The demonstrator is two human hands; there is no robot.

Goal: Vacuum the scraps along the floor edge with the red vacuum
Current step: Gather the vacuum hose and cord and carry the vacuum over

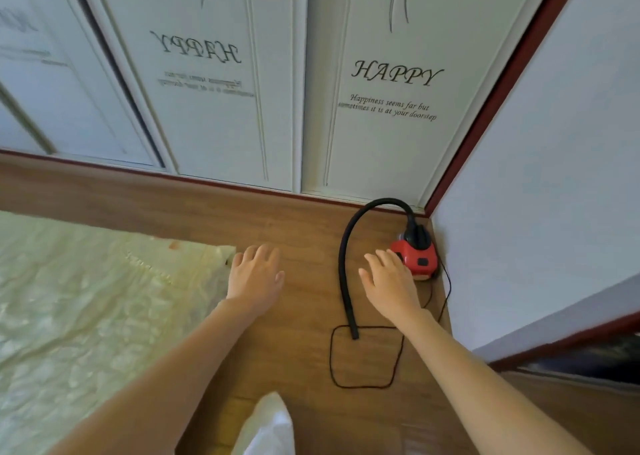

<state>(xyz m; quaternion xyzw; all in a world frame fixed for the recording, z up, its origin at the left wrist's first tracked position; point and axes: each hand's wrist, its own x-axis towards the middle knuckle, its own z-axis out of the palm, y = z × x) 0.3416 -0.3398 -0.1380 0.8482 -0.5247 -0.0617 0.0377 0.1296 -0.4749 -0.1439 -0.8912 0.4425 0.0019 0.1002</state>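
Reaching, both hands point(255, 274) splay relaxed fingers point(375, 259); glossy red vacuum point(417, 260), ribbed hose point(344, 267).

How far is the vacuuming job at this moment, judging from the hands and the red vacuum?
Nothing looks done yet. The red vacuum sits in the corner, its black hose lying on the floor. In hand: the right hand reaches for the vacuum with open fingers, not gripping; the left hand hovers open. Left: pick up the vacuum and clean along the edge. No scraps are clearly visible.

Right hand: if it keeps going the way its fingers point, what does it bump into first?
Probably the red vacuum. The right hand, fingers spread, already overlaps its near side, though actual contact isn't clear.
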